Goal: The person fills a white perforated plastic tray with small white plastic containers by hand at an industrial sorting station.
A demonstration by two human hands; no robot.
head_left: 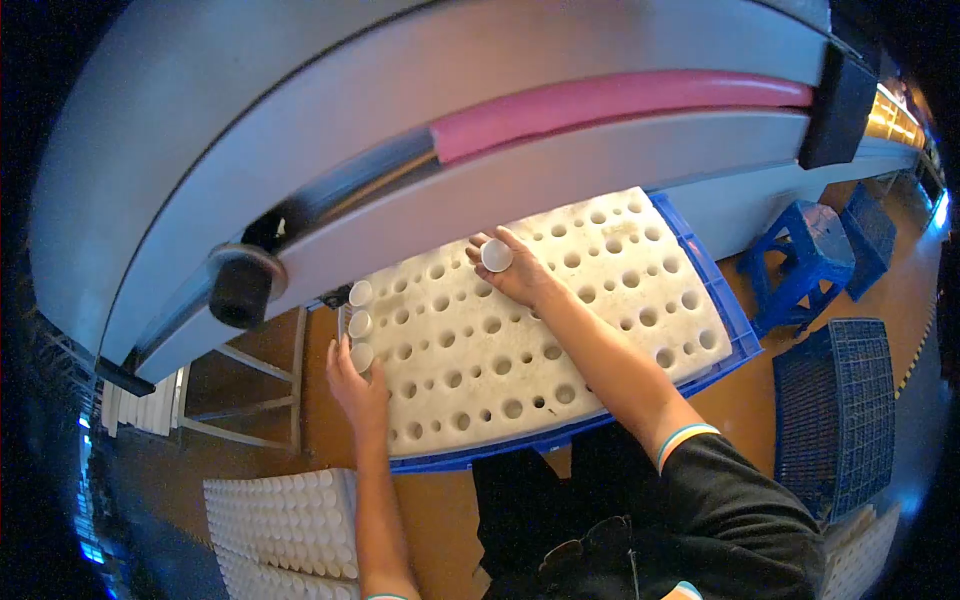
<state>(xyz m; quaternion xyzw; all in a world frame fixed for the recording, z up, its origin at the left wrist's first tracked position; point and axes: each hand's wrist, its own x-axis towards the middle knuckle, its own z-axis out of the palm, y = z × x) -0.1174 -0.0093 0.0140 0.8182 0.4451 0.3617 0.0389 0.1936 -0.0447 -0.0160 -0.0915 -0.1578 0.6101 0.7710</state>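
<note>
Three white caps (360,324) line the foam tray (640,310) just beyond my left hand (355,388), whose fingertips touch the nearest, grip unclear; my right hand (515,275) pinches a fourth cap (497,256).

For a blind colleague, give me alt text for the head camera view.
A right hand holds a white cap over a foam board full of holes on a blue crate. The left hand sits at the board's left edge beside three more caps.
</note>
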